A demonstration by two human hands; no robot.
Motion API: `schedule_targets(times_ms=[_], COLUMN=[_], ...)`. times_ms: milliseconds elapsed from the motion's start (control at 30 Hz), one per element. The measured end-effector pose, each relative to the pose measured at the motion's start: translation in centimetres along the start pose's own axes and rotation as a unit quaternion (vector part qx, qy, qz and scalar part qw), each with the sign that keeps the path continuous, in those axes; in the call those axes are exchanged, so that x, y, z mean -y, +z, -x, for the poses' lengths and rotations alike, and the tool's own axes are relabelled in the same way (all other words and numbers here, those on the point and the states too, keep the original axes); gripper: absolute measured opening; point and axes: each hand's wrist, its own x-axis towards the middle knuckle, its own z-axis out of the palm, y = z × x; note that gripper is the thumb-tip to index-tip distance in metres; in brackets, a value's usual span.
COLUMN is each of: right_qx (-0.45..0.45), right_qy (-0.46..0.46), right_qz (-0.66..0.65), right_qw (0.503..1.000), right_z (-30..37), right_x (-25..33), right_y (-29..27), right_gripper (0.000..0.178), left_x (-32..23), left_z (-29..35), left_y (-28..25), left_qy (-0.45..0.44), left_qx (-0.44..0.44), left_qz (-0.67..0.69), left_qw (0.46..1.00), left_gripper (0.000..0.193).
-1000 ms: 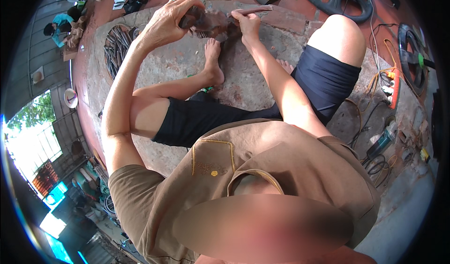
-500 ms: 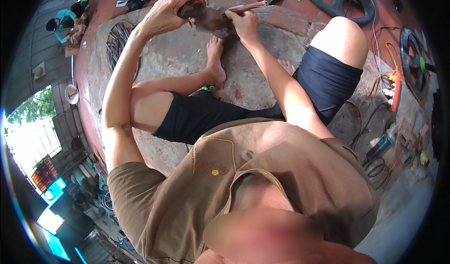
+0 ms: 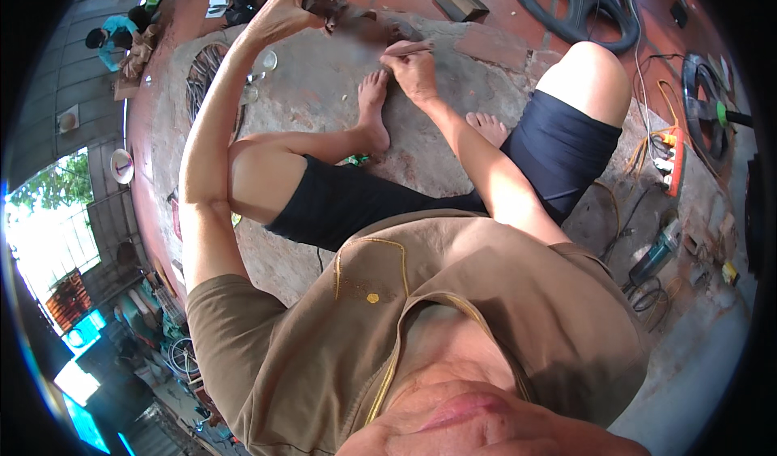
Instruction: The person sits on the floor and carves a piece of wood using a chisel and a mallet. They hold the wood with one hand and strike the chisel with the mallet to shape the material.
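My left hand (image 3: 293,9) is closed around one end of a dark brown carved piece (image 3: 368,29), held out in front at the top of the view. The piece looks lumpy and uneven; its middle is blurred. Just below its right end, my right hand (image 3: 414,76) is closed on a thin reddish-brown stick (image 3: 411,49), whose far end sticks out to the right. Whether the stick touches the piece I cannot tell. My bare feet rest on the stone slab (image 3: 299,92) under both hands.
A bundle of thin rods (image 3: 205,76) lies left of my left forearm, near a small clear glass (image 3: 269,59). Beyond the slab are a wooden block (image 3: 457,1) and a black wheel-like frame (image 3: 566,15). At right lie an orange power strip (image 3: 677,161), cables and an angle grinder (image 3: 654,255).
My right hand has come nearer to me and slightly left with the stick. The carved piece has shifted and turned a little, and my left hand has moved slightly left.
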Motion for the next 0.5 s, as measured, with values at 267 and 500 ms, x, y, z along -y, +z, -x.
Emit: schedule_targets(times_ms=[267, 500], right_qx=[-0.118, -0.069], right_qy=[0.051, 0.067], right_qz=[-0.134, -0.019], right_qw=[0.983, 0.995], right_z=[-6.4, -5.2], right_x=[0.8, 0.6], right_y=[-0.3, 1.3], right_gripper=[0.008, 0.006], left_x=[3.3, 2.5], left_z=[0.0, -0.4], left_y=[0.0, -0.7], left_qy=[-0.044, -0.105], left_qx=[-0.046, -0.095], left_qz=[0.023, 0.033], left_qw=[0.998, 0.989], left_gripper=[0.044, 0.034])
